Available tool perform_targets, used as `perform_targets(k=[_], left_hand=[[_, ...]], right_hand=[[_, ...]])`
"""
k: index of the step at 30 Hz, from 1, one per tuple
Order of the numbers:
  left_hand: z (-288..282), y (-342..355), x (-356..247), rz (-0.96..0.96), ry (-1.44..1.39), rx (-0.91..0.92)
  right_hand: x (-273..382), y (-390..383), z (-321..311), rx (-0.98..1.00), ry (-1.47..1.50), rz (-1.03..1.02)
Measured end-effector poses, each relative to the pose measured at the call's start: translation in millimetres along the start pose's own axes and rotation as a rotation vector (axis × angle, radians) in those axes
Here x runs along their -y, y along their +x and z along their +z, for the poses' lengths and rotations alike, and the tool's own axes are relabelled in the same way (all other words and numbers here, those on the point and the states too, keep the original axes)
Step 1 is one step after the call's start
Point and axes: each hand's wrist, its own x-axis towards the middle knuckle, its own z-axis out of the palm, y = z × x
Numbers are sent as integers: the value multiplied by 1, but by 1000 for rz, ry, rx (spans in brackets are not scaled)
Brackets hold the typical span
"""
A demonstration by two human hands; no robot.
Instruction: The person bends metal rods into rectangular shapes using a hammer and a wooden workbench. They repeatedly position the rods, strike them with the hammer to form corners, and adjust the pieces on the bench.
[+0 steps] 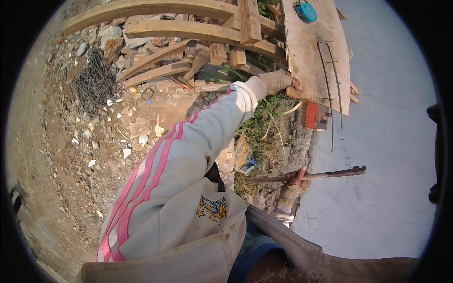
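Observation:
My left hand (277,83), in a knitted glove with bare fingertips, is closed at the near left edge of a plywood board (306,56); part of its grip is hidden. Thin bent dark metal rod (324,70) lies along the board, its ends running past the near edge. Short nail-like pieces cross beside it. Lower down, my right hand (295,181), also gloved, is wrapped round a long metal bar (330,175) with a notched end. The bar lies crosswise, its notched end toward the right, over the grey surface. A blue tape measure (305,10) rests on the board's far end.
Wooden beams (188,30) form a frame at the far side, with loose timber underneath. A red-faced block (310,115) sits below the board. A tangled heap of dark wire pieces (96,80) lies on rubble to the left. Cracked grey concrete (377,118) spreads along the right.

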Motion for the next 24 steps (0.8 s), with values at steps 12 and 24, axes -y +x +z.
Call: perform_targets(k=[12, 24], left_hand=[[-7, 7, 9, 244, 468, -33], [-10, -9, 3, 26, 329, 7]], right_hand=[[-199, -137, -51, 632, -859, 742], [-255, -149, -89, 805, -1274, 694]])
